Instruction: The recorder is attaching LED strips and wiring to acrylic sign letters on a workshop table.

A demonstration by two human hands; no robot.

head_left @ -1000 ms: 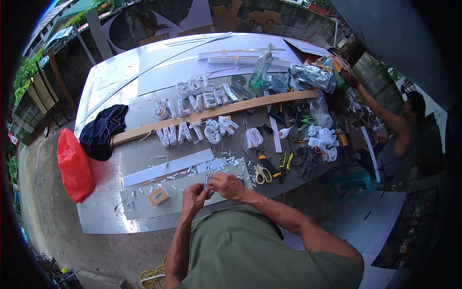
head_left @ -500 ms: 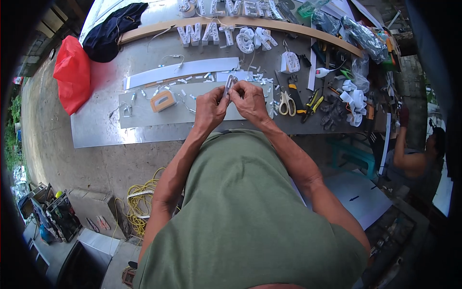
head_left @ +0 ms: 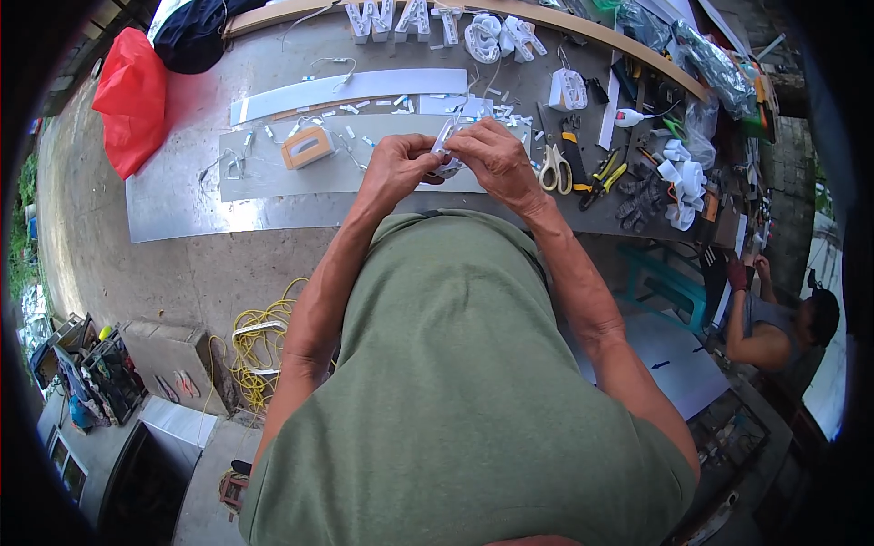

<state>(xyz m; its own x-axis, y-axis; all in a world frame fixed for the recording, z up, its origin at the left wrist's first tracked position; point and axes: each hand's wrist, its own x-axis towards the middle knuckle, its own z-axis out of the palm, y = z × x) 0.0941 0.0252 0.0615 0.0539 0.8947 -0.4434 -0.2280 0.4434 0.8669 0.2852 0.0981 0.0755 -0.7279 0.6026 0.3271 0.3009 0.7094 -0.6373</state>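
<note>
Over the near part of the table, my left hand (head_left: 401, 166) and my right hand (head_left: 499, 164) are closed on a small white hollow letter shell (head_left: 443, 138). My fingers cover much of it, so its full shape is hidden. Thin wires rise beside it. Beneath my hands lies a grey sheet (head_left: 273, 182). A tan-faced letter (head_left: 308, 146) rests on that sheet to the left. Small white LED modules (head_left: 364, 141) are scattered behind my hands, near a long white strip (head_left: 346, 91).
White hollow letters (head_left: 412, 23) stand along the back by a wooden batten (head_left: 619, 50). Scissors (head_left: 553, 170), pliers (head_left: 604, 179) and dark gloves (head_left: 640, 200) lie to the right. A red bag (head_left: 129, 100) hangs at the left edge. A co-worker (head_left: 774, 318) sits at far right.
My view has shifted, so the table sits higher in the picture. Both hands still grip the letter shell, with the right hand now further over it. The co-worker's hands have come lower.
</note>
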